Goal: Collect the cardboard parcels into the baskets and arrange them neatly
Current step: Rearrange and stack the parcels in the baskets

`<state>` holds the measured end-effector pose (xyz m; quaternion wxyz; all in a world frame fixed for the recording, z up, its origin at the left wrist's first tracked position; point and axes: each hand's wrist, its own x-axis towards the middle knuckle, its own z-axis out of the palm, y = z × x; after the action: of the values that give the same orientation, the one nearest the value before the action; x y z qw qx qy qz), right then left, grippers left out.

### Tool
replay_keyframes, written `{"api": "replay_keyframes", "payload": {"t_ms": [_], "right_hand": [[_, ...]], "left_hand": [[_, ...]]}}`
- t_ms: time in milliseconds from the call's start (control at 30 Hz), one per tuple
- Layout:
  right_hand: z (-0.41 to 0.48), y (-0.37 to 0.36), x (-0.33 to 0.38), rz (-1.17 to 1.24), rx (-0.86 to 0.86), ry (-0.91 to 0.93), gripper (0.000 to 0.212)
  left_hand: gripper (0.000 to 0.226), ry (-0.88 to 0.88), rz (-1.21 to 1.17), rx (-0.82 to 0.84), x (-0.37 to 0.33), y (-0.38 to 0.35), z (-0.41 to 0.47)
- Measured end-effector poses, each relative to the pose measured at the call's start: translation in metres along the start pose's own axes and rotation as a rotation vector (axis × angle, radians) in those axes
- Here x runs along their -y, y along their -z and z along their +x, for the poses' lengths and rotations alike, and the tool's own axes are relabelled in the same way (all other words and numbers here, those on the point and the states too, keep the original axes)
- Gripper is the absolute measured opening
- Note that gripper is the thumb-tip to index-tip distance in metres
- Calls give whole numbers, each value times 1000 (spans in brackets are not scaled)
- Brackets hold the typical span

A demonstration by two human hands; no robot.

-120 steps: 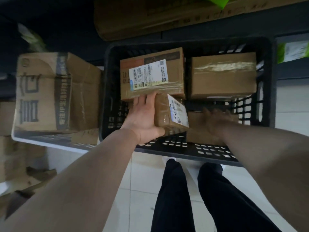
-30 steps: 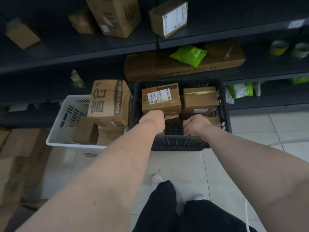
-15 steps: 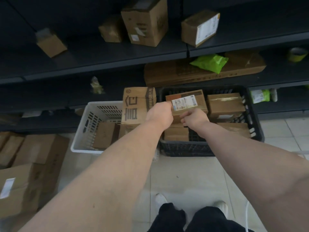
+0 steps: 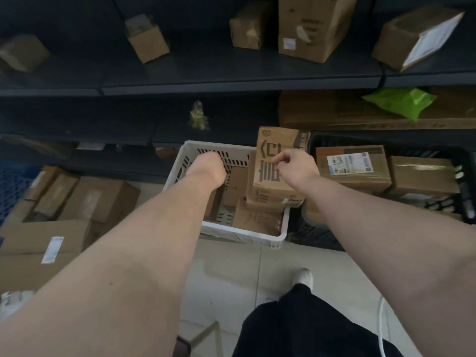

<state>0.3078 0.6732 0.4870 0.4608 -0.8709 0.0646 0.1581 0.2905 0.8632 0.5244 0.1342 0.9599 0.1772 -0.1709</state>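
A white basket [image 4: 244,235] stands on the floor with a black basket [image 4: 467,163] at its right. The white one holds a tall printed box [image 4: 265,184] and small plain boxes [image 4: 255,220]. In the black one lie a labelled box [image 4: 350,166] and a taped plain box [image 4: 422,176]. My left hand [image 4: 208,168] hangs over the white basket's left half, its fingers hidden behind the back of the hand. My right hand [image 4: 293,164] hovers in front of the tall printed box with loosely curled fingers and holds nothing.
Dark shelves run behind the baskets and carry several cardboard boxes [image 4: 309,27], a green bag [image 4: 401,101] and a long flat carton [image 4: 334,112]. A pile of boxes [image 4: 77,202] lies on the floor at the left. A white cable [image 4: 381,318] runs by my right leg.
Both hands have left the parcels in the black basket and moved left over the white basket. The view has swung left and risen with them.
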Motion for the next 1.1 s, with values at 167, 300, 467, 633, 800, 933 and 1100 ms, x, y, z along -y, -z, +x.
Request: {"api": "replay_keyframes", "payload": {"t_ms": [167, 300, 467, 633, 800, 933, 1100], "right_hand": [[26, -39, 27, -39, 132, 26, 30], [49, -66, 49, -92, 285, 20, 30], [80, -110, 64, -216, 384, -55, 18], [118, -167, 57, -358, 487, -169, 28], [153, -232, 34, -250, 452, -392, 30], [178, -298, 7, -121, 410, -579, 39], [196, -362, -36, -108, 440, -677, 25]], "left_hand": [[36, 69, 33, 75, 22, 5, 24], [29, 129, 74, 81, 46, 15, 46], [29, 242, 85, 113, 88, 18, 66], [30, 250, 91, 232, 129, -6, 113], [36, 163, 54, 372, 162, -54, 181], [32, 181, 8, 463, 195, -105, 230], [41, 265, -3, 564, 221, -165, 272]]}}
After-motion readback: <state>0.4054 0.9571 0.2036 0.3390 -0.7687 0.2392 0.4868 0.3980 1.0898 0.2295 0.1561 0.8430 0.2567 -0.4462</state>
